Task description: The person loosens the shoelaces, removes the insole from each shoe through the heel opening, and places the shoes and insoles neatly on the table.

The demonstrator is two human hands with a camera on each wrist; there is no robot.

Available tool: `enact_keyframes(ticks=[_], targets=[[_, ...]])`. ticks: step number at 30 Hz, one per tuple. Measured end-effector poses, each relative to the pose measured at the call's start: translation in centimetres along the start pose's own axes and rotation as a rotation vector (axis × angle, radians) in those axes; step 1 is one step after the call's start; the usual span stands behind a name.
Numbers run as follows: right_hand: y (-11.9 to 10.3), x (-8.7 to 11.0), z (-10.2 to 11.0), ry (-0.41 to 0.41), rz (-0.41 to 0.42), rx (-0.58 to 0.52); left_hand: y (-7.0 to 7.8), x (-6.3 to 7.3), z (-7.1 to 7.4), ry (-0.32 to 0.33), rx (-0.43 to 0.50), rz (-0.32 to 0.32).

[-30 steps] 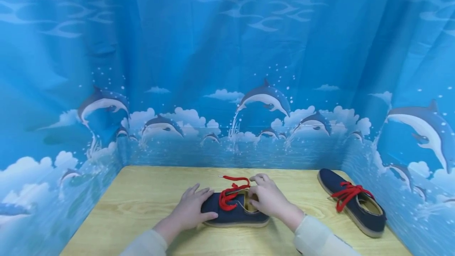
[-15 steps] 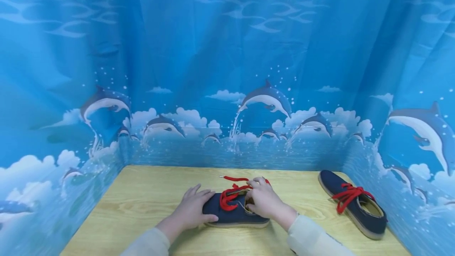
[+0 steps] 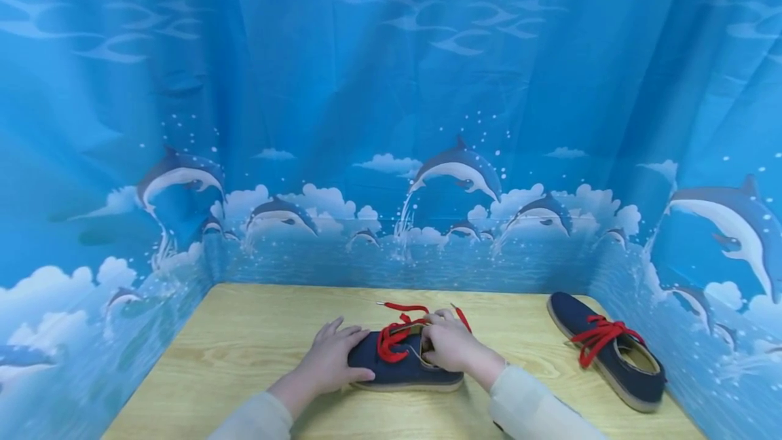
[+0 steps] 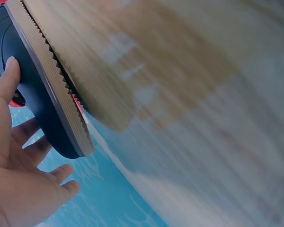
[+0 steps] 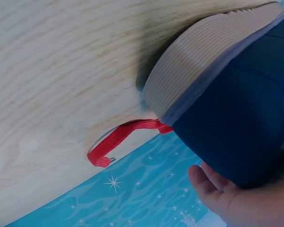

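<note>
The hands, set apart at opposite ends of the central shoe (image 3: 403, 377). The left hand (image 3: 331, 360) rests on its toe, fingers extended and spread, the thumb along the near side. The right hand (image 3: 453, 346) is bent at its mouth, the fingertips partly hidden within; whether they pinch anything cannot be told. The central shoe, navy, sits upright on the table (image 3: 256, 345), toe to the left, and its ribbed tan sole (image 5: 199, 56) shows clearly in the right wrist view. The mouth bears a tan lining (image 3: 421, 356), its interior largely covered by the right hand. A red lace (image 3: 386, 345) crosses the front of the central shoe; one tipped end extends over the table on its far side, and the other rises just beyond the right hand. A second shoe (image 3: 638, 382), likewise navy, stands well apart to the right of the central shoe; its red bow (image 3: 601, 333) lies over the front, and tan lining shows in its mouth. Behind the central shoe hangs a blue curtain (image 3: 366, 87) printed with dolphins, clouds and stars. The left sleeve (image 3: 255, 418) and right sleeve (image 3: 537, 402) are pale
</note>
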State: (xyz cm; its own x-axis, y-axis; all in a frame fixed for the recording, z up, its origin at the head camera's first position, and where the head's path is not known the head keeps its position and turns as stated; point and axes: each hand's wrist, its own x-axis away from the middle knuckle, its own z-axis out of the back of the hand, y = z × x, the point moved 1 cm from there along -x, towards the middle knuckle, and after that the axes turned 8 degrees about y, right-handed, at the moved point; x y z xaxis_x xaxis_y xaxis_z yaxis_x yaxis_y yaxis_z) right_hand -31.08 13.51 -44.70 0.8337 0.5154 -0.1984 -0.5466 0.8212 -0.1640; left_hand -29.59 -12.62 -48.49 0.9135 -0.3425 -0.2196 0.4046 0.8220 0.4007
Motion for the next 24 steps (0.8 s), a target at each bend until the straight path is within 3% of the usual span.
enact_keyframes(ticks=[12,19,24], targets=[[0.5,-0.7,-0.6,-0.060,-0.021,-0.002,0.3,0.0,0.1,-0.014,-0.017,0.037],[1.1,-0.1,-0.4,-0.001,0.036,-0.177,0.4,0.0,0.1,-0.013,-0.014,0.061],[1.9,0.3,-0.4,0.024,0.010,-0.360,0.5,-0.1,-0.1,-0.020,-0.029,0.081]])
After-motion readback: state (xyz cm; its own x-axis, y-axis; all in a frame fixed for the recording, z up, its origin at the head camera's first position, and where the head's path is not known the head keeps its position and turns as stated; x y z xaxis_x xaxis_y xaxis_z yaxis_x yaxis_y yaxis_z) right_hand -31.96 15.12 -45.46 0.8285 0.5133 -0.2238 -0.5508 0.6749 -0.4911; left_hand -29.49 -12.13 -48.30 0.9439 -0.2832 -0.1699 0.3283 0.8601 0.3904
